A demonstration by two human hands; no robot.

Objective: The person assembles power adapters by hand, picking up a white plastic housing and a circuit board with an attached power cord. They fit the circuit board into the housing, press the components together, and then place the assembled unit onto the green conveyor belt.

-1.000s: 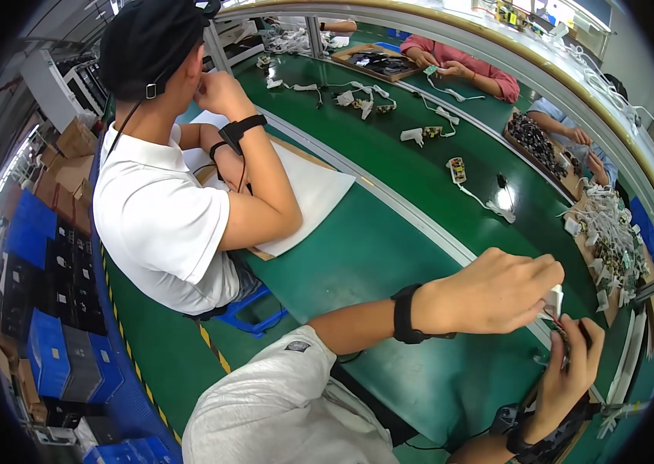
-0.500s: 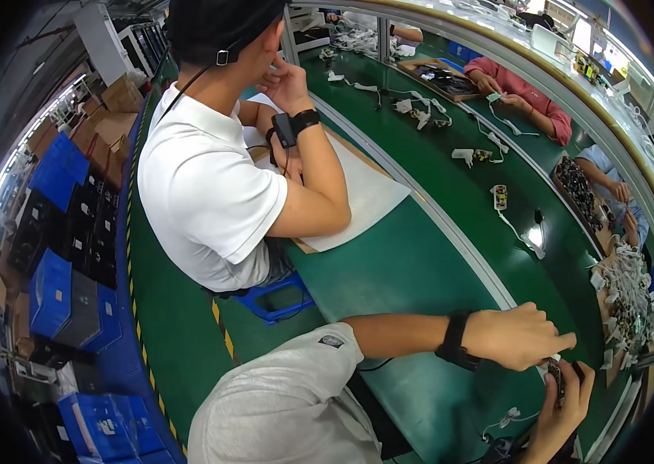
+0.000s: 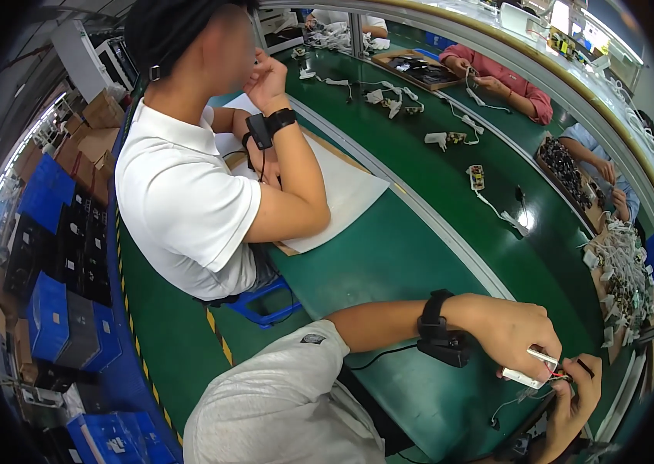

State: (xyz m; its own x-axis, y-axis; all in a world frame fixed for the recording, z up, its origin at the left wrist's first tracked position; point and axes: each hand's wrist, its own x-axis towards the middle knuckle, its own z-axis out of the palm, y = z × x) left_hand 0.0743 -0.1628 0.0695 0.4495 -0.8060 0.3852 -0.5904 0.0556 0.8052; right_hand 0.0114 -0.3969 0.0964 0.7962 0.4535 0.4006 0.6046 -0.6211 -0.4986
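Note:
Over the near right of the green bench, my left hand (image 3: 509,329), a black band on its wrist, is closed on a white plastic casing (image 3: 522,378). A second narrow white strip (image 3: 543,356) shows by its fingers; whether the two are one piece I cannot tell. Facing it, my right hand (image 3: 574,398) pinches a small electronic part with red wires (image 3: 560,377), mostly hidden by the fingers. The part and the casing are close together or touching. Below them a thin cable with a plug (image 3: 495,422) trails over the bench.
A person in a white shirt (image 3: 188,178) sits to the left, arms over a white sheet (image 3: 342,185). Along the green belt lie circuit boards with white cables (image 3: 476,178). A heap of white cabled parts (image 3: 621,271) stands at the right. Other people work across the belt.
The whole view has shifted slightly. My left hand has turned, and the white casing now shows in it. In my right hand, the dark board seen before gives way to a part with red wires.

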